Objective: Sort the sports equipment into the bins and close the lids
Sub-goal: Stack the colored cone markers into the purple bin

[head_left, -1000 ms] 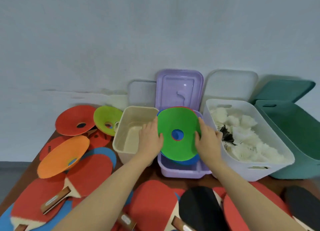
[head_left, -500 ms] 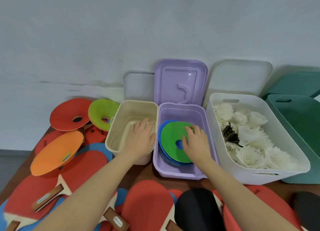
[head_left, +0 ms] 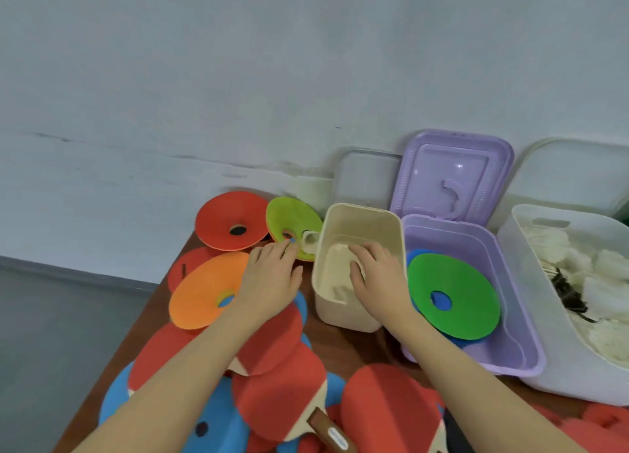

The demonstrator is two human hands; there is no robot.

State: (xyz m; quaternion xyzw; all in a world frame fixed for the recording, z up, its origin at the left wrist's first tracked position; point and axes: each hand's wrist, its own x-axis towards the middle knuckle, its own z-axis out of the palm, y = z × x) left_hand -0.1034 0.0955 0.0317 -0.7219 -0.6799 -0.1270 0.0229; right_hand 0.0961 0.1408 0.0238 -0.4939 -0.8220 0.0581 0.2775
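A green disc cone [head_left: 466, 289] lies on a blue one inside the open purple bin [head_left: 510, 350], whose lid [head_left: 452, 177] stands up behind it. My left hand [head_left: 269, 282] hovers open over the orange cone [head_left: 200, 289], its fingertips near the lime cone [head_left: 289, 221]. A red cone [head_left: 231, 219] sits beside them. My right hand [head_left: 381, 279] is over the empty cream bin [head_left: 360, 221], fingers relaxed, holding nothing.
Red and blue table-tennis paddles [head_left: 275, 394] cover the near part of the brown table [head_left: 343, 347]. At the right stands a white bin [head_left: 517, 248] full of shuttlecocks [head_left: 609, 282]. Clear and white lids [head_left: 367, 180] lean against the wall.
Both hands let go of the green cone, which now lies in the purple bin. They moved left: the right over the cream bin, the left over the orange cone. The view swung left.
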